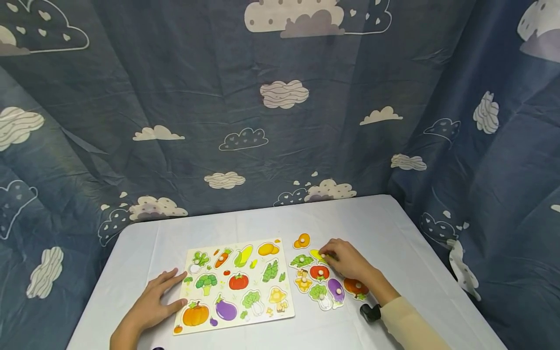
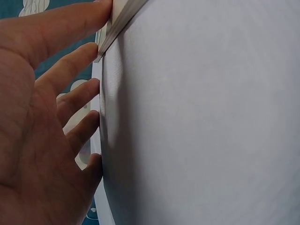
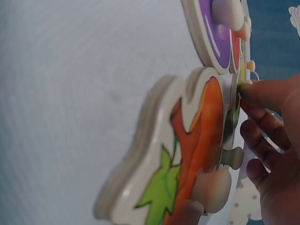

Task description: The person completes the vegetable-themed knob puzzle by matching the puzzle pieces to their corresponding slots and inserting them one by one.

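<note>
A wooden vegetable puzzle board [image 1: 251, 322] lies on the white table. My left hand [image 1: 154, 300] rests at its left edge, fingers spread; in the left wrist view, the thumb and index fingertip are right at the board's edge [image 2: 123, 21]. On the right, my right hand [image 1: 347, 261] pinches the yellow corn piece [image 1: 316, 253] at its knob, between thumb and index finger. Around it lie a green pea piece [image 1: 301, 261], a tomato piece [image 1: 319, 273], an eggplant piece [image 1: 336, 290] and a pumpkin piece [image 1: 355, 288], partly under the wrist.
More knobbed pieces lie right of the board: a potato piece [image 1: 302, 240], a mushroom piece [image 1: 303, 281] and a leafy cabbage piece [image 1: 321, 295]. A small black object [image 1: 370, 312] is by the right sleeve. A dark blue cloud-print curtain [image 1: 245, 160] hangs behind the table.
</note>
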The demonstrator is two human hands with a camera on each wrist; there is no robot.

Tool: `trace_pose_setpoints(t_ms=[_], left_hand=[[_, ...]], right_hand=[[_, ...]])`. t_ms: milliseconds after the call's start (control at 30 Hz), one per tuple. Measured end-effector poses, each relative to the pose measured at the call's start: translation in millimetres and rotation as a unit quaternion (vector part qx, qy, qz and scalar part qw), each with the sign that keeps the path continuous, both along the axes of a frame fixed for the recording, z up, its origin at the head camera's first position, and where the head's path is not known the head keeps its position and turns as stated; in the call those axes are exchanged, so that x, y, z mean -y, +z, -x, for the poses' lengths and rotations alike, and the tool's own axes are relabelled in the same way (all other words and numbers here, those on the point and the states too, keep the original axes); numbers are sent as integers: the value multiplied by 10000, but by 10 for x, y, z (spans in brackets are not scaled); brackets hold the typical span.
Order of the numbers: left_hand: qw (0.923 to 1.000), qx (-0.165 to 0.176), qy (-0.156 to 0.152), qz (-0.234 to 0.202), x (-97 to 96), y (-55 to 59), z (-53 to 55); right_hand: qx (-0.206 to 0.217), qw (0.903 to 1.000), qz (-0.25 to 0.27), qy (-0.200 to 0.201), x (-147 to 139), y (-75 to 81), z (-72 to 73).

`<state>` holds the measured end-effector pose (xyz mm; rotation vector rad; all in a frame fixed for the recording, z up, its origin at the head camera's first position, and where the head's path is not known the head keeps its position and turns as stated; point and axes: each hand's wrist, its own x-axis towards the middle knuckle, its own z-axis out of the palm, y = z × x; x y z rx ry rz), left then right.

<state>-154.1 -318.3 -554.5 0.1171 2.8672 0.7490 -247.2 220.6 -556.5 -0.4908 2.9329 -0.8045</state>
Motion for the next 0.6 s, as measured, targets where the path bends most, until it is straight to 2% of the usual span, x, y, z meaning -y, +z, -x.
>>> trace_pose_setpoints(t_ms=[367, 600], left_hand=[[10000, 5, -14, -4, -2, 4, 2], [10000, 9, 9, -28, 5, -18, 7]], right_hand=[[-159, 9998, 113, 27, -37, 16, 7], [-391, 9989, 222, -132, -29, 23, 29]])
